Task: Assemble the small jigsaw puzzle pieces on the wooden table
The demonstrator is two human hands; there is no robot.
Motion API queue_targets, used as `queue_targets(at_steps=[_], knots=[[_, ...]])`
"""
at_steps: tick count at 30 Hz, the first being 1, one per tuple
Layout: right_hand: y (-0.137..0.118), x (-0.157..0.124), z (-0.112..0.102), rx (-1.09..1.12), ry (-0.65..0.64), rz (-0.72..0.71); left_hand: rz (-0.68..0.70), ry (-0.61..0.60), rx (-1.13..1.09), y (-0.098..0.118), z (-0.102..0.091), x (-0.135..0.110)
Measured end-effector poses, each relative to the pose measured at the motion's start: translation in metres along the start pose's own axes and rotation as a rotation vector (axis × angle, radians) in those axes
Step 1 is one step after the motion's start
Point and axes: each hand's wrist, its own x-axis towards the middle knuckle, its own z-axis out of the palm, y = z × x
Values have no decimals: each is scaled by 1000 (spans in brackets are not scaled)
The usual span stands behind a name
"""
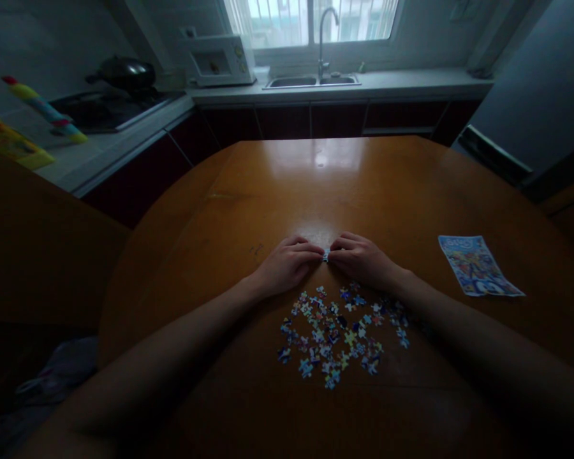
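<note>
Lots of puzzle pieces (350,338) on a shiny brown desk (316,191); left hand (286,262) and right hand (366,260) both pinched around a small pale puzzle bit (326,255); farther back, sink (319,81) below bright window (277,24)

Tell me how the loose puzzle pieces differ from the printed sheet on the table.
The puzzle pieces are many small, knobbed shapes; the printed sheet is one roughly rectangular item, larger than any single piece.
The puzzle pieces lie scattered in a jumble; the printed sheet shows a whole picture.
Both are multicoloured, with blue among the colours, and lie on the brown table.
</note>
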Motion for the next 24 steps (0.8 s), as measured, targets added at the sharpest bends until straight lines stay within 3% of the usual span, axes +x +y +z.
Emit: queue_targets(at_steps=[10, 16, 24], knots=[[-1, -1, -7, 122, 1, 52, 9, -43, 29, 1, 0, -1], [7, -4, -1, 109, 153, 164, 18, -75, 72, 3, -1, -1], [4, -4, -1, 50, 69, 109, -23, -53, 113, 7, 0, -2]])
